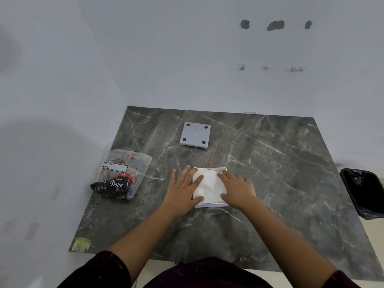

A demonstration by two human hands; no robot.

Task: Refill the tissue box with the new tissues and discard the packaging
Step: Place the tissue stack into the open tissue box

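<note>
I press the tissues (pixel 209 183) flat into the box (pixel 211 204), both hands (pixel 182 190) open, lid (pixel 195 134) waiting at twelve o'clock.

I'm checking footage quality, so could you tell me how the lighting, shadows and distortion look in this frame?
Head view: soft, even light with no harsh glare on the marble table; a broad faint shadow falls on the left wall; wide-angle bending curves the table edges; the hands and tissues are reasonably sharp, while the bin at the right edge looks stretched.
</note>
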